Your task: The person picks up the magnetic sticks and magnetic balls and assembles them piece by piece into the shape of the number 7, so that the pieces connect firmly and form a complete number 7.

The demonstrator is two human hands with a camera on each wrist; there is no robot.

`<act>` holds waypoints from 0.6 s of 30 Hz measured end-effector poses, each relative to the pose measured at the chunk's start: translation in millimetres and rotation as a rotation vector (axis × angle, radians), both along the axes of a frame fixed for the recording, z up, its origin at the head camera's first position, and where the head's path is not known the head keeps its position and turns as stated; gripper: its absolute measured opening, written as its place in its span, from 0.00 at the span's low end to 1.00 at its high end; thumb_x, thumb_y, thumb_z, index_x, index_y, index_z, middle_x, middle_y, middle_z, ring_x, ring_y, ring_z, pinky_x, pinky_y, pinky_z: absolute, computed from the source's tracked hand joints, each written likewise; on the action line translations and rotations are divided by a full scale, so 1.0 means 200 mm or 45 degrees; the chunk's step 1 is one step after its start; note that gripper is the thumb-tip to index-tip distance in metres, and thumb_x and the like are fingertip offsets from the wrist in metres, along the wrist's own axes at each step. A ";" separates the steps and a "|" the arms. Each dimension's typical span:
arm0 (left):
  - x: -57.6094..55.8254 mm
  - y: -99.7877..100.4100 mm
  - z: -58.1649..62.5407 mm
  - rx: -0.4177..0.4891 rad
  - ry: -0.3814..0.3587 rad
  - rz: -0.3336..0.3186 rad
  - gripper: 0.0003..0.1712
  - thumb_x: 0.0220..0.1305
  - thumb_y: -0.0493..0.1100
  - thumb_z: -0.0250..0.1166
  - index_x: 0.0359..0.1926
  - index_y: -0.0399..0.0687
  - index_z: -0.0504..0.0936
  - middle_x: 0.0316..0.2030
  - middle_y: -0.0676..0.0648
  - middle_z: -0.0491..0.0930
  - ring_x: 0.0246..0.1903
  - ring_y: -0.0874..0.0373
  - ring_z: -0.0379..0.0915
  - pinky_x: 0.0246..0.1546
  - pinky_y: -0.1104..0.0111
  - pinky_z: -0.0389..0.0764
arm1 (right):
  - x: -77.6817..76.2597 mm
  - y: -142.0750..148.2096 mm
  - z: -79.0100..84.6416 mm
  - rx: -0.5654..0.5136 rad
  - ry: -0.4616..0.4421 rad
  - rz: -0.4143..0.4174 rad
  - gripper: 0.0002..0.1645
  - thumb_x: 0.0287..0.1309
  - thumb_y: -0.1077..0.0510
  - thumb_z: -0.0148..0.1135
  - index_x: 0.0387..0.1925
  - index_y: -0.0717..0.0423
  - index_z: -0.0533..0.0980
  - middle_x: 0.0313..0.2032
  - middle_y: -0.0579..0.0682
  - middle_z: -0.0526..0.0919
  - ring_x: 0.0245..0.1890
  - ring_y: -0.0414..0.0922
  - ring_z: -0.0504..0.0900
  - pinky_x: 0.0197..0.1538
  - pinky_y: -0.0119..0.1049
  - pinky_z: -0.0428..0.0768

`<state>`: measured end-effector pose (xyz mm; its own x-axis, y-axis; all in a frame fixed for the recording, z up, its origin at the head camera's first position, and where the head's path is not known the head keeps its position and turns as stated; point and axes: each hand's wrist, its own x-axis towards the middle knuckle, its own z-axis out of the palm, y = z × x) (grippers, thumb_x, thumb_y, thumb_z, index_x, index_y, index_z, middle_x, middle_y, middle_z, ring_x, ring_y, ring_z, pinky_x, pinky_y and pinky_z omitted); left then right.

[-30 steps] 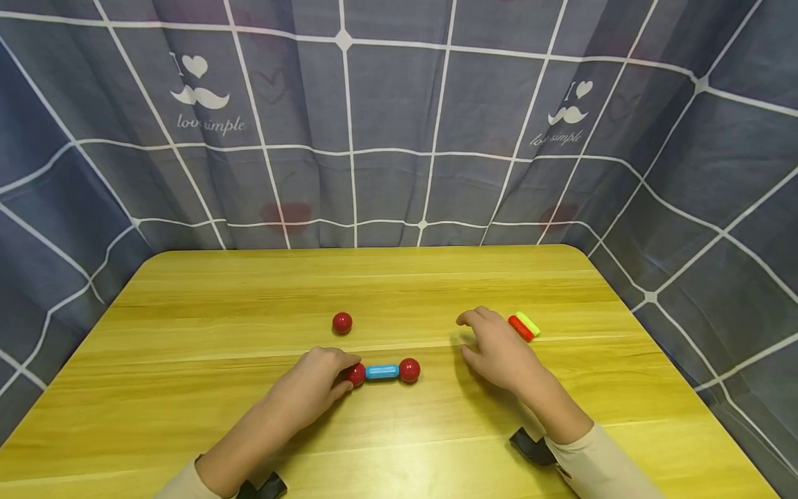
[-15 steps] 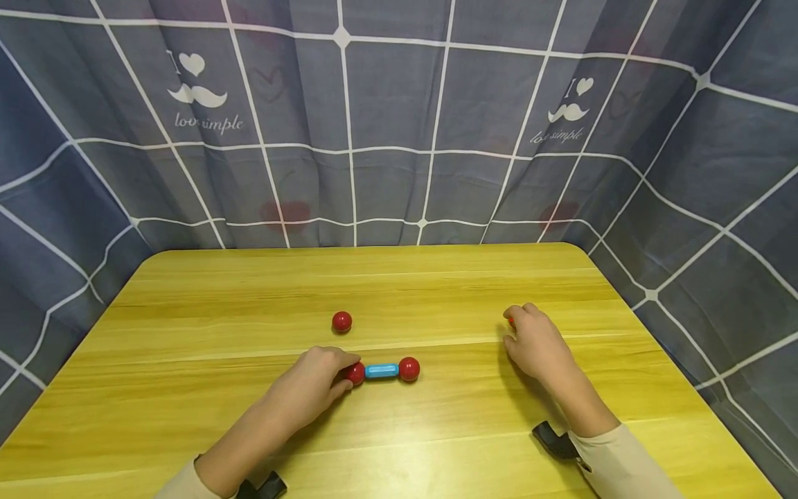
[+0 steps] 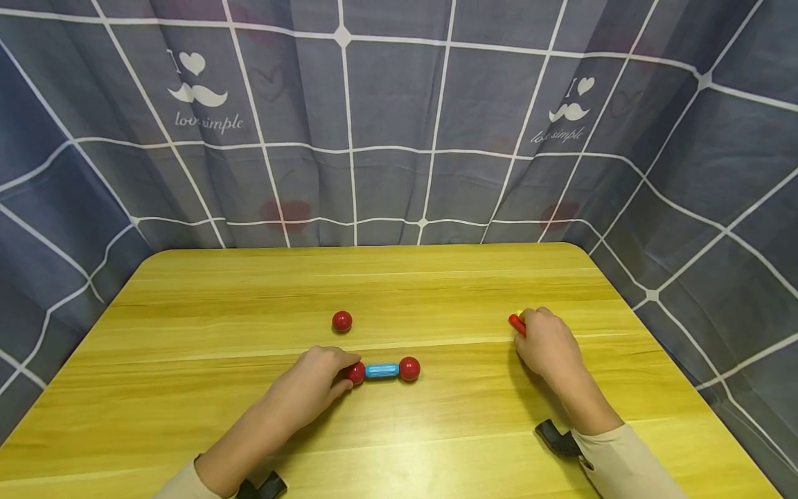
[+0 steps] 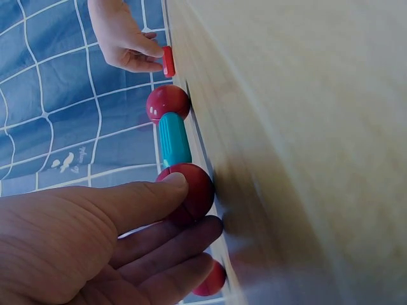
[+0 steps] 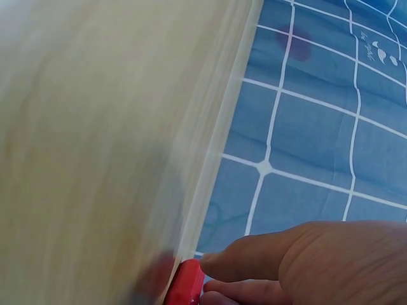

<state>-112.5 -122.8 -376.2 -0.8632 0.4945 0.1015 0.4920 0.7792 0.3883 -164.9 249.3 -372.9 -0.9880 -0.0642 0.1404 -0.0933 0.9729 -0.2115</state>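
Note:
My left hand (image 3: 314, 381) pinches a red ball (image 4: 197, 190) between thumb and fingers. This ball forms one end of a dumbbell shape on the table: a ridged blue rod (image 3: 382, 371) joins it to a second red ball (image 3: 409, 369). At the right, my right hand (image 3: 551, 346) has its fingertips on a short red rod (image 3: 517, 324) and seems to grip it, fingers bent. One end of the red rod (image 5: 186, 283) shows beside the fingers in the right wrist view. A yellow-green rod (image 3: 520, 313) lies along it, mostly hidden by the hand.
A loose red ball (image 3: 341, 321) lies on the wooden table (image 3: 249, 298), beyond the dumbbell shape. Behind the table's back edge hangs a grey-blue curtain (image 3: 386, 187) with white grid lines, which also runs down both sides. A black strap piece (image 3: 557, 439) sits at the right wrist.
My right hand has moved rightward to the two rods and closed in on the red one, covering most of the yellow-green one. The left hand and the dumbbell shape have stayed put.

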 end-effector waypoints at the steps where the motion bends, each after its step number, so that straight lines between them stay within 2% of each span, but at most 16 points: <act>1: 0.00 0.00 0.00 0.002 -0.002 -0.001 0.12 0.54 0.34 0.74 0.40 0.44 0.85 0.35 0.51 0.84 0.34 0.64 0.76 0.33 0.70 0.79 | 0.00 0.00 0.00 0.001 -0.004 -0.008 0.09 0.53 0.63 0.64 0.35 0.65 0.77 0.27 0.55 0.72 0.25 0.52 0.72 0.29 0.48 0.73; 6: 0.00 0.00 0.00 0.007 -0.015 0.008 0.13 0.54 0.34 0.73 0.42 0.42 0.85 0.37 0.49 0.85 0.36 0.62 0.78 0.36 0.69 0.80 | 0.00 0.00 -0.01 -0.003 0.007 -0.026 0.07 0.52 0.64 0.66 0.33 0.62 0.78 0.28 0.55 0.74 0.27 0.53 0.74 0.30 0.50 0.74; 12: 0.00 0.00 0.00 0.007 -0.017 0.005 0.14 0.54 0.34 0.73 0.44 0.41 0.85 0.39 0.48 0.85 0.38 0.60 0.79 0.37 0.68 0.80 | 0.00 0.00 0.00 -0.022 -0.033 -0.044 0.11 0.49 0.67 0.64 0.37 0.61 0.80 0.33 0.56 0.79 0.30 0.54 0.77 0.32 0.51 0.77; 18: 0.00 0.00 0.00 0.007 -0.004 0.007 0.13 0.54 0.34 0.74 0.42 0.42 0.85 0.37 0.49 0.85 0.37 0.61 0.78 0.36 0.69 0.80 | 0.00 -0.01 0.00 -0.024 -0.070 -0.033 0.07 0.49 0.63 0.67 0.33 0.57 0.77 0.26 0.51 0.77 0.25 0.50 0.74 0.26 0.46 0.73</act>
